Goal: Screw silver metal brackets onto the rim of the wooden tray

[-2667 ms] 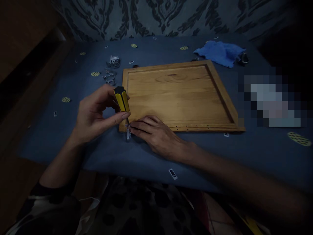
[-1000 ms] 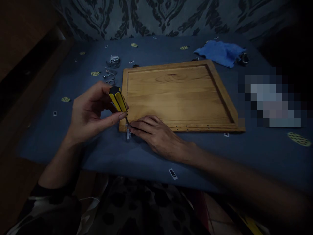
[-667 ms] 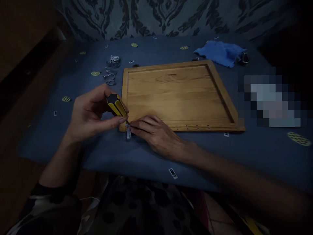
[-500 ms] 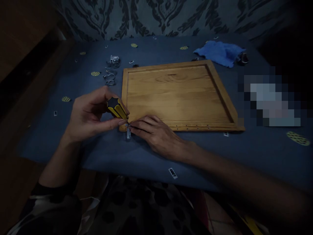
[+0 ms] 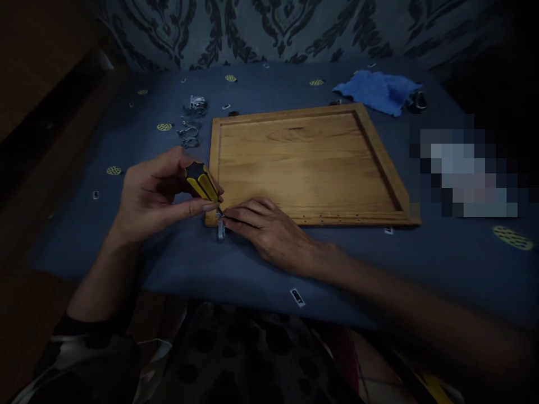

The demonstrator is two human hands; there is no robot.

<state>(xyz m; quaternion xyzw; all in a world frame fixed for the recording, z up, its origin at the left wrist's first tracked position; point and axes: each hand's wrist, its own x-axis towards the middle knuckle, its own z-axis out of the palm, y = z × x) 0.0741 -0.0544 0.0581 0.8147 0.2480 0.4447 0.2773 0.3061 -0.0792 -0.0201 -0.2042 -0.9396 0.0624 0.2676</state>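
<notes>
Screwdriver (image 5: 202, 184) has tilted L since 1st frame. Step in hand (est.): screwdriving at metal fitting (image 5: 221, 229), at near-L corner of wood panel (image 5: 295, 160). Next move prob. calls for tip kept seated. L hand (image 5: 154, 193) grip: clamped on screwdriver. R hand (image 5: 272, 231) grip: fingers side by side, on panel's near edge beside fitting; pinch not verifiable.

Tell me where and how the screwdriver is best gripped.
Grip the screwdriver by its yellow-and-black handle, probably from the left, as the left hand does: the handle is thicker than the shaft, its butt tilts up and left, and the right hand crowds the other side.
</notes>
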